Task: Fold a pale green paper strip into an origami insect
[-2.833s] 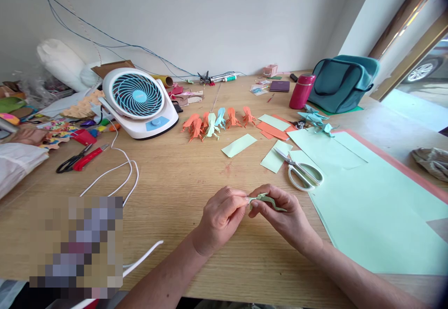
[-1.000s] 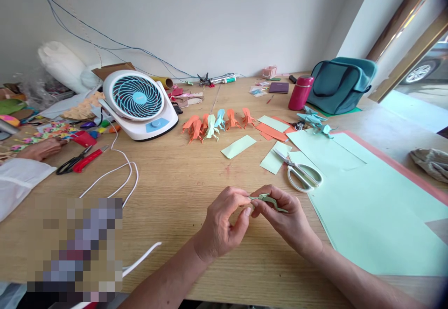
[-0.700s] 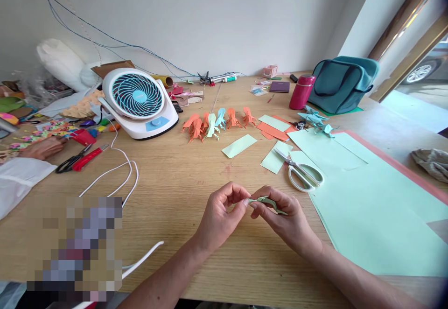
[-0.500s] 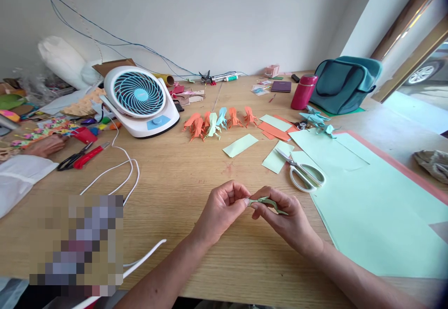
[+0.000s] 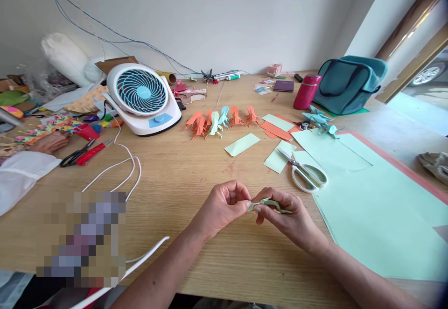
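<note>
Between my two hands is a small folded piece of light green paper point(image 5: 269, 202). My left hand point(image 5: 224, 208) pinches its left end between thumb and fingers. My right hand point(image 5: 285, 211) is closed around the rest, with the thumb below and fingers above; part of the fold is hidden there. Beyond my hands stands a row of folded paper figures point(image 5: 215, 124) in orange, green and blue. Cut strips of green paper point(image 5: 242, 144) lie closer. White-handled scissors point(image 5: 308, 174) rest partly on large green sheets point(image 5: 378, 220) to my right.
A white fan point(image 5: 147, 96) stands at the left, its white cord point(image 5: 135, 159) running across the table. A person's hand point(image 5: 51, 142) is at far left, near red-handled pliers or cutters point(image 5: 93, 154). A pink bottle point(image 5: 307, 92) and teal bag point(image 5: 350, 85) stand at back right.
The whole view has shifted slightly, so things sit a little further right. Both hands keep their hold on the folded green paper, with slightly more of it showing between them.
</note>
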`<act>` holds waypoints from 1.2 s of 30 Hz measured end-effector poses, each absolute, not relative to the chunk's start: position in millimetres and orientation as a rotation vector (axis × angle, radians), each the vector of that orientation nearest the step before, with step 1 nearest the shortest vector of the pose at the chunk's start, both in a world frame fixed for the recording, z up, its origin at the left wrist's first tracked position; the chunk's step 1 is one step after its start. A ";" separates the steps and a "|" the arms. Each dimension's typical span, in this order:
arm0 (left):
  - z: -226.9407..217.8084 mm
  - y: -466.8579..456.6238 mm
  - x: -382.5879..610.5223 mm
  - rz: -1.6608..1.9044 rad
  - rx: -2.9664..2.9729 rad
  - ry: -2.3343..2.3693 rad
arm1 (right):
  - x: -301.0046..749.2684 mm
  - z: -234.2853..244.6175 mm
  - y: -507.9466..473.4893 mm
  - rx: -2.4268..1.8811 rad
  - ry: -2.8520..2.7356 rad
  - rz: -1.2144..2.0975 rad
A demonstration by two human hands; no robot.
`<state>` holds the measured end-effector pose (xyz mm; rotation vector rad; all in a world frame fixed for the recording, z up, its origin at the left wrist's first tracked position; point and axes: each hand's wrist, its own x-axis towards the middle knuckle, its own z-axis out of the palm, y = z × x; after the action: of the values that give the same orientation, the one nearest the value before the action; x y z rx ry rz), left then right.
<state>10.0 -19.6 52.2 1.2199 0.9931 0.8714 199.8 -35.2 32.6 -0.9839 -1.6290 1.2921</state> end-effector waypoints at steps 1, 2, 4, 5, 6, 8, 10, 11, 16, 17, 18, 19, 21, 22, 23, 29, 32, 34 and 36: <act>51.5 -19.6 9.4 0.867 1.228 0.989 | 200.1 33.0 -35.4 -0.985 -1.628 1.296; 50.8 -19.6 8.8 0.863 1.239 0.982 | 200.2 33.3 -35.7 -0.986 -1.627 1.301; 49.2 -19.9 7.5 0.866 1.259 0.961 | 200.1 34.0 -36.1 -0.991 -1.623 1.307; 48.7 -20.2 7.0 0.870 1.272 0.949 | 200.0 34.2 -36.3 -0.992 -1.620 1.309; 48.5 -20.4 6.6 0.872 1.288 0.939 | 199.8 34.3 -36.2 -0.994 -1.617 1.309; 49.4 -21.1 6.2 0.875 1.331 0.931 | 199.5 34.0 -35.8 -0.996 -1.616 1.304; 51.8 -22.2 6.4 0.877 1.387 0.943 | 199.7 33.3 -35.0 -0.993 -1.621 1.298; 53.2 -22.9 6.7 0.879 1.416 0.955 | 199.9 32.8 -34.6 -0.990 -1.625 1.295; 55.8 -27.6 8.7 0.939 1.579 1.022 | 202.5 31.0 -34.5 -0.996 -1.648 1.275; 55.4 -28.7 9.0 0.954 1.608 1.039 | 203.0 31.0 -34.9 -1.001 -1.653 1.268; 55.0 -29.8 9.4 0.965 1.634 1.056 | 203.4 31.1 -35.3 -1.004 -1.659 1.263; 54.7 -30.8 9.7 0.975 1.658 1.073 | 203.7 31.3 -35.7 -1.004 -1.663 1.260; 54.9 -32.6 10.3 0.991 1.702 1.100 | 203.9 32.1 -36.3 -0.998 -1.674 1.262; 55.3 -33.3 10.6 0.996 1.722 1.108 | 203.7 32.4 -36.4 -0.994 -1.678 1.264; 56.0 -34.0 11.0 0.998 1.737 1.114 | 203.4 32.7 -36.3 -0.990 -1.680 1.268; 59.0 -36.0 11.9 0.988 1.784 1.123 | 201.1 32.7 -34.2 -0.977 -1.659 1.307; 58.8 -36.6 11.5 0.993 1.809 1.106 | 201.2 31.7 -34.0 -0.955 -1.638 1.323; 58.5 -37.0 11.2 0.983 1.798 1.081 | 201.7 30.7 -34.1 -0.942 -1.630 1.333; 58.4 -37.4 11.2 0.967 1.780 1.057 | 202.4 29.7 -33.9 -0.926 -1.627 1.340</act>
<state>11.2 -37.4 58.4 1.7798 1.0567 0.9667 202.4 -33.9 29.7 -0.9264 -1.6268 1.3397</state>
